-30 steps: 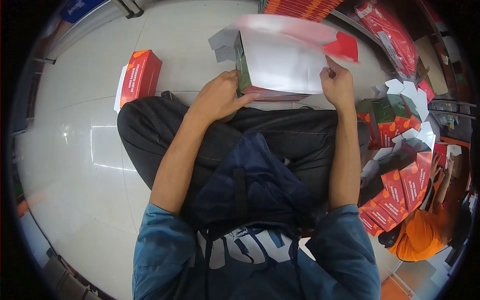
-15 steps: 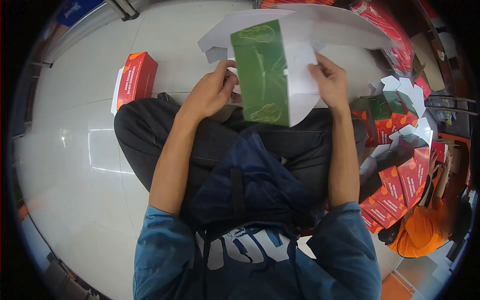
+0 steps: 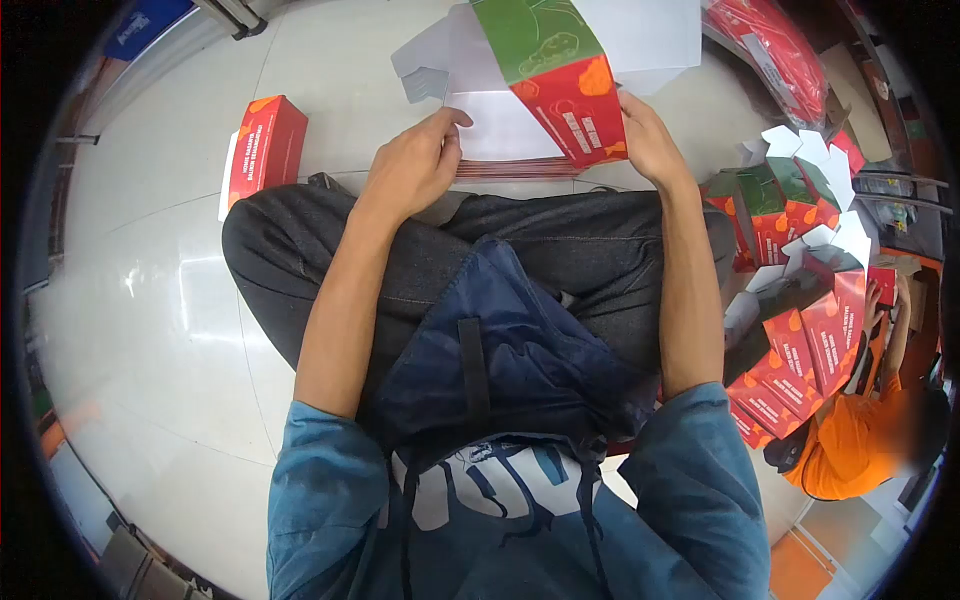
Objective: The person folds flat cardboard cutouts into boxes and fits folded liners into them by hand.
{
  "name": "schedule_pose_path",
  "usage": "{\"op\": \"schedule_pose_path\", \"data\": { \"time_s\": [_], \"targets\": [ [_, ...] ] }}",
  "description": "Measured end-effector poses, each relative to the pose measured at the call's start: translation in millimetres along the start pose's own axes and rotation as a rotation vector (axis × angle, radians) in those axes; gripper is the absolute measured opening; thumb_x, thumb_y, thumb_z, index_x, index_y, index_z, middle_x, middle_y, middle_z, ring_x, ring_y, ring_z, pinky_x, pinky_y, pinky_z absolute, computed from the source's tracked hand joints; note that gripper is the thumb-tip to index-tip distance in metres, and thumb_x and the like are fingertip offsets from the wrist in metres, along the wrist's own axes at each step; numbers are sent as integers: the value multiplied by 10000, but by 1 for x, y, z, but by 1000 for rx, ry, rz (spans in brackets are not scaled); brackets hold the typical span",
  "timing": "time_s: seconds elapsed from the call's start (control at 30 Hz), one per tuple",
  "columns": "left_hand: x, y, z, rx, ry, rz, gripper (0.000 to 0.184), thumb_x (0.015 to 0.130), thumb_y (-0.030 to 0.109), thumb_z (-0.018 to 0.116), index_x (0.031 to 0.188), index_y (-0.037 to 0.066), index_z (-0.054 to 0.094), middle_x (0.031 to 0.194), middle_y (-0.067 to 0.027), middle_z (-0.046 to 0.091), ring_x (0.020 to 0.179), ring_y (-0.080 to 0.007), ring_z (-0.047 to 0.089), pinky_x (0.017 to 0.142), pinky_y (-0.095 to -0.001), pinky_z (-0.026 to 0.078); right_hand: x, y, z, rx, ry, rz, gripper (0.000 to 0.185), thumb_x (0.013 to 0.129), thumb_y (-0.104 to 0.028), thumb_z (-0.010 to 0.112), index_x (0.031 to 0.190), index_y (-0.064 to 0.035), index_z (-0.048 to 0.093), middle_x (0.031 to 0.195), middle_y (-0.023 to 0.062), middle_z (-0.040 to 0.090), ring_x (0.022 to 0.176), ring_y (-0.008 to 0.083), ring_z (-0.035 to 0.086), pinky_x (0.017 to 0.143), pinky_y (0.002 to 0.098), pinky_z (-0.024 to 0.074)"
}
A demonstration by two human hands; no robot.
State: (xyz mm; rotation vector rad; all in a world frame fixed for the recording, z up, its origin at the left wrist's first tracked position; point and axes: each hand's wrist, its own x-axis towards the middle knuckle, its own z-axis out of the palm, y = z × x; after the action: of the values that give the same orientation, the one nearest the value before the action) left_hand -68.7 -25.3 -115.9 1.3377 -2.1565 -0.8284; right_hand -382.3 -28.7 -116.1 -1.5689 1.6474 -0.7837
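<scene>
A partly folded cardboard box (image 3: 570, 100), red and green outside, stands tilted in front of my lap. My right hand (image 3: 655, 145) grips its right edge, fingers closed on the board. My left hand (image 3: 412, 165) is beside the white inner face of a flat carton sheet (image 3: 490, 128), its fingers loosely curled and the thumb apart from the index finger; nothing shows in it. Below the box, the red edges of a stack of flat cartons (image 3: 515, 170) show just past my crossed legs. White flaps (image 3: 425, 75) stick out to the left.
A red box (image 3: 268, 150) stands on the tiled floor at the left. Several folded red boxes (image 3: 790, 370) and open-topped ones (image 3: 785, 205) are piled at the right. A plastic-wrapped red bundle (image 3: 770, 55) lies behind them. A person in orange (image 3: 845, 440) handles a red box at far right.
The carton has turned from its green face to show a red printed panel towards me, and it has bent. My right hand has moved slightly down; the left has moved away from the green panel.
</scene>
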Motion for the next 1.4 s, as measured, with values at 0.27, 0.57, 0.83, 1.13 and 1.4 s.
{"op": "schedule_pose_path", "data": {
  "time_s": [0.27, 0.57, 0.83, 1.13, 1.4],
  "targets": [
    [1, -3, 4, -35, 91, 60, 313, 898, 106, 497, 1201, 44, 543, 998, -175, 670, 901, -376, 651, 790, -460, 502, -12, -27, -6, 181, 310, -191, 259, 993, -181, 539, 1075, 57, 602, 892, 86, 656, 792, 115, 588, 711, 271, 478],
    [7, -5, 14, -130, 127, 83, 390, 873, 39, 514, 1257, 1, 455, 985, -202, 636, 895, -427, 626, 798, -486, 482, -14, -35, -1, 15, 171, -92, 334, 950, -120, 574, 1225, 64, 617, 891, 122, 714, 772, 99, 632, 685, 245, 492],
    [7, -4, 21, -150, 122, 59, 379, 839, 21, 575, 1199, -31, 468, 999, -226, 632, 800, -383, 635, 744, -444, 488, -1, -41, -1, 132, 359, -174, 321, 924, -123, 555, 1177, 52, 645, 850, 169, 727, 772, 121, 652, 706, 281, 509],
    [6, 3, 19, -251, 135, -47, 499, 816, 24, 618, 1265, -37, 408, 1112, -230, 612, 824, -302, 644, 763, -418, 494, 8, -37, -15, -491, 240, -25, 322, 908, -172, 526, 1196, -109, 657, 819, 204, 679, 767, 334, 642, 727, 418, 507],
    [6, 3, 22, -228, 294, 7, 539, 804, -15, 579, 1313, -3, 401, 1234, -181, 533, 808, -258, 637, 749, -370, 503, -4, -41, -7, -735, 323, -14, 324, 897, -193, 505, 1174, -143, 665, 869, 218, 683, 867, 427, 652, 774, 508, 509]
  ]
}}
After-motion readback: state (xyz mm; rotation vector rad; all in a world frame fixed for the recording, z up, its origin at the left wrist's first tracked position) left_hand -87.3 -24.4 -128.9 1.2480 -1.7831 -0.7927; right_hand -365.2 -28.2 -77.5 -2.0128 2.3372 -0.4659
